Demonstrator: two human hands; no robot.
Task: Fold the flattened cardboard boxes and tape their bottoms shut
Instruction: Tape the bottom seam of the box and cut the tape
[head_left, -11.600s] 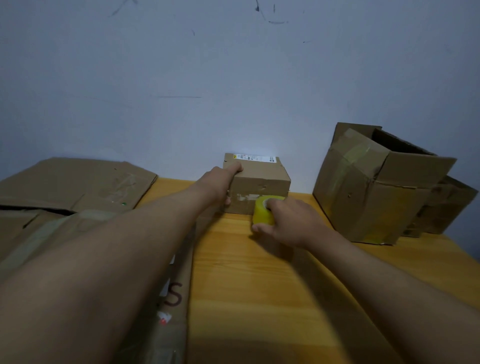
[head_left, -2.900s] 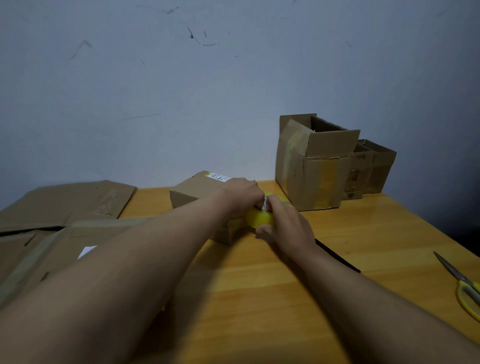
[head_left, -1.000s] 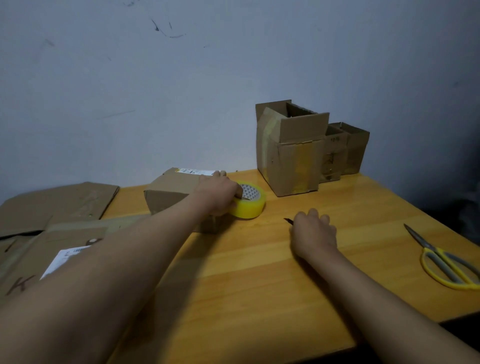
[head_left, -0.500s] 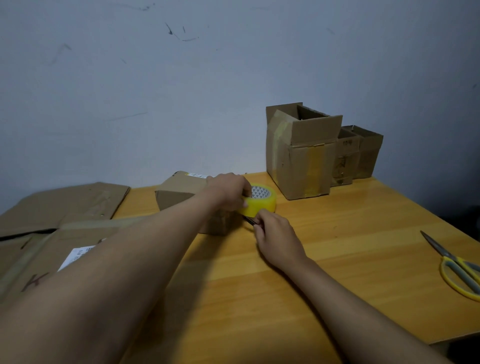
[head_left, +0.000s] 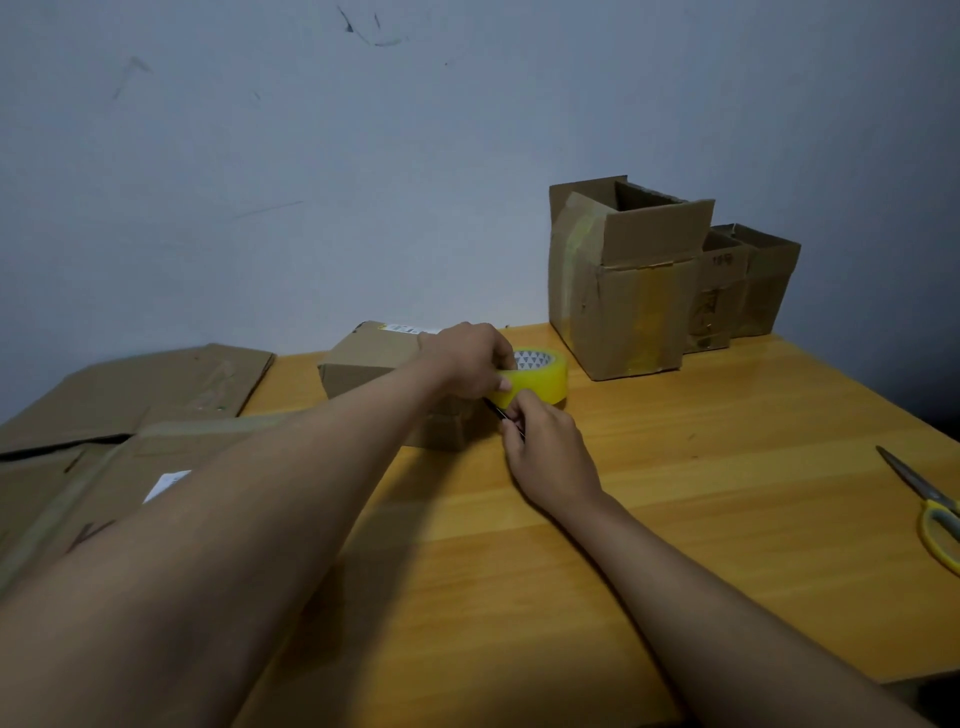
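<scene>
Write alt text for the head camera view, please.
A left hand holds a yellow tape roll beside a small cardboard box while the right hand pinches a thin dark tool against it, on a wooden table.

dim, bluish cast; soft glare on desk (head_left: 727, 467); forearm shadows fell toward viewer; wide-angle stretch at edges.

Two bare forearms enter from the lower left and lower right of the frame. No sleeve shows on either. The left hand (head_left: 470, 358) and right hand (head_left: 550, 457) wear no gloves.
</scene>
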